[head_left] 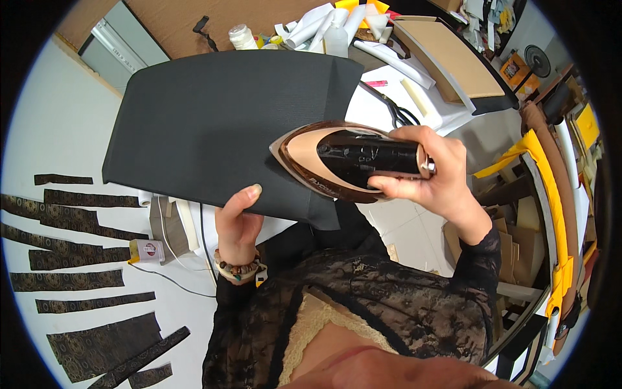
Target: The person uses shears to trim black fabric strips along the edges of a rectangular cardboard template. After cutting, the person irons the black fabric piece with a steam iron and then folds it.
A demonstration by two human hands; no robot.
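A large black panel (207, 123) with a finely ribbed surface lies in front of me, bent along a crease near its right end. My left hand (240, 217) grips its near edge, thumb on top and fingers hidden underneath. In my right hand (437, 172) is a clothes iron (337, 159) with a black handle and a rose-gold and brown body. My fingers wrap round the handle's rear end. The iron's tip points left, over the panel's right part. Whether its soleplate touches the panel I cannot tell.
Dark patterned fabric strips (84, 279) lie on the white table at left, beside a small box (146, 251) and a cable. Behind the panel are black scissors (395, 107), a clear bottle (335, 39) and paper rolls. A beige board (453, 58) stands at the far right.
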